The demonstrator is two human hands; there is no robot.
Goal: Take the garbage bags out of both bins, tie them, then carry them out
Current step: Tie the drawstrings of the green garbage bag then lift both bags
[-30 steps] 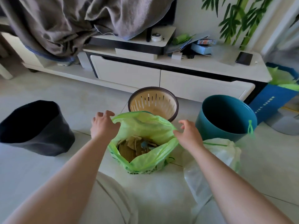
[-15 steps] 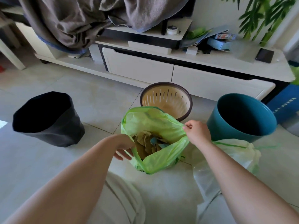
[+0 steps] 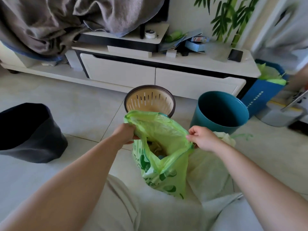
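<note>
A green garbage bag (image 3: pixel 164 165) with brown scraps inside stands open on the floor in front of my knees. My left hand (image 3: pixel 125 133) grips its left rim. My right hand (image 3: pixel 202 139) pinches its right rim. A white garbage bag (image 3: pixel 208 167) lies on the floor behind the green one, under my right forearm. The beige slotted bin (image 3: pixel 150 101) with a dark rim stands just beyond the green bag, with no bag in it. The teal bin (image 3: pixel 220 112) stands to its right, also without a bag.
A dark fabric bin (image 3: pixel 28 132) sits on the tiled floor at the left. A white TV cabinet (image 3: pixel 160 74) runs along the back, with a grey blanket (image 3: pixel 66 22) draped over it. A blue bag (image 3: pixel 265 90) with green contents stands at the far right.
My left hand came up from below the green bag's opening and took hold of its left rim. The rim is lifted higher and pulled wider between both hands.
</note>
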